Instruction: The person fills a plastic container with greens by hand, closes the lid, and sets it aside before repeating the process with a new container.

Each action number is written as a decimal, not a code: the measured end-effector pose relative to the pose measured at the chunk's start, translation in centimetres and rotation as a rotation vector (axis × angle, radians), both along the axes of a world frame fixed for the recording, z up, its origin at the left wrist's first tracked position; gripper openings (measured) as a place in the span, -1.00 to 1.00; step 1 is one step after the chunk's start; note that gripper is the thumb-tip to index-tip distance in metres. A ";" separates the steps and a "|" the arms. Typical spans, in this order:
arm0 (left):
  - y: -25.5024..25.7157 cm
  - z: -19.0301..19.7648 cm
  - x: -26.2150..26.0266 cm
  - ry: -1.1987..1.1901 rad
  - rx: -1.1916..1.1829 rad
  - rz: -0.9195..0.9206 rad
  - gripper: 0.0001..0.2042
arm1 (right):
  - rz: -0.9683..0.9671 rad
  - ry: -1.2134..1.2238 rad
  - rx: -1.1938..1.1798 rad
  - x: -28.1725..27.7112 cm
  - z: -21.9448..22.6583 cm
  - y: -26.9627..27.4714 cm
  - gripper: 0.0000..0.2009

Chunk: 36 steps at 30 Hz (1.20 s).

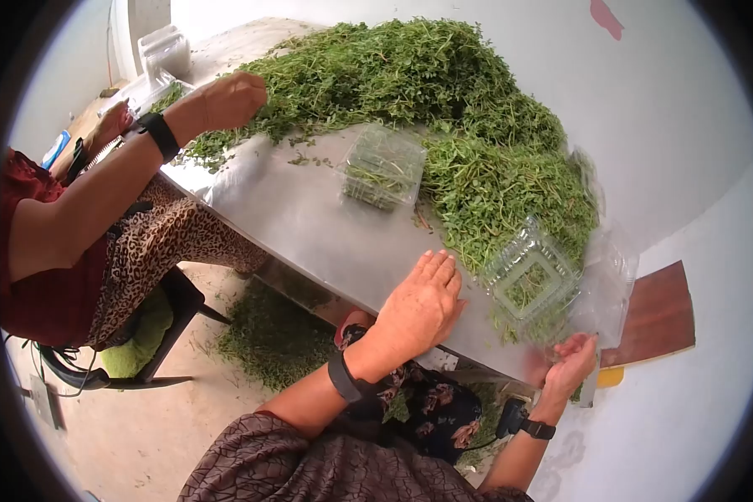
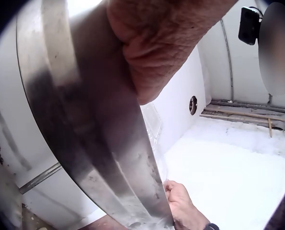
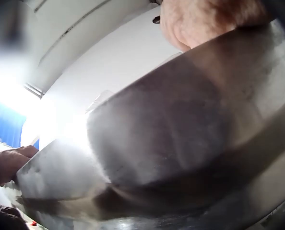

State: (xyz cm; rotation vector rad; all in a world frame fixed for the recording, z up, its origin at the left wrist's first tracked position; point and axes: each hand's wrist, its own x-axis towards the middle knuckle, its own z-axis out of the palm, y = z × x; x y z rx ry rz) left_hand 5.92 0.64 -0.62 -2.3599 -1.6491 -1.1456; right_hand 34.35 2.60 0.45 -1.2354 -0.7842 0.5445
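My left hand (image 1: 422,301) is over the near edge of the metal table (image 1: 301,226), fingers together and fairly straight, with nothing seen in it. At the table's right end, my right hand (image 1: 571,364) is palm up. Its fingertips are right at the lower corner of the clear lid (image 1: 608,289) of an open plastic clamshell box (image 1: 531,272); I cannot tell whether they pinch it. Green leaves show through the box. Beyond lies a large heap of leafy green stems (image 1: 410,75). Both wrist views mostly show the table's metal rim (image 2: 128,177).
Another clear box (image 1: 383,167) with stems inside stands mid-table. To the left, a seated person reaches a hand (image 1: 226,100) to the heap's edge. Clear boxes (image 1: 165,52) are stacked at the far left. More greens (image 1: 272,335) lie on the floor. A white wall (image 1: 669,109) borders the right side.
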 end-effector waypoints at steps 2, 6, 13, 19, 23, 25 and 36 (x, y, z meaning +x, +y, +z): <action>0.0 -0.1 0.0 -0.006 0.005 -0.012 -0.62 | 0.009 -0.003 -0.007 0.0 0.0 0.0 -0.64; -0.1 0.1 -0.1 -0.011 0.005 -0.019 -0.61 | 0.019 -0.020 -0.029 0.2 0.2 0.0 -0.63; -0.2 0.4 -0.4 -0.027 -0.021 -0.066 -0.60 | -0.013 -0.028 -0.036 0.5 0.0 0.3 -0.62; -0.2 0.9 -0.8 -0.069 -0.043 -0.144 -0.60 | -0.005 -0.037 -0.030 0.7 0.0 0.2 -0.62; -0.1 0.8 -0.9 -0.090 -0.065 -0.183 -0.59 | -0.108 -0.088 -0.055 -0.2 0.3 -0.1 -0.62; -0.1 0.9 -1.0 -0.099 -0.059 -0.190 -0.60 | -0.042 -0.045 -0.049 0.4 -0.1 -0.1 -0.62; -0.1 0.9 -0.5 -0.127 -0.063 -0.130 -0.66 | 0.037 0.001 -0.020 0.2 0.1 -0.2 -0.60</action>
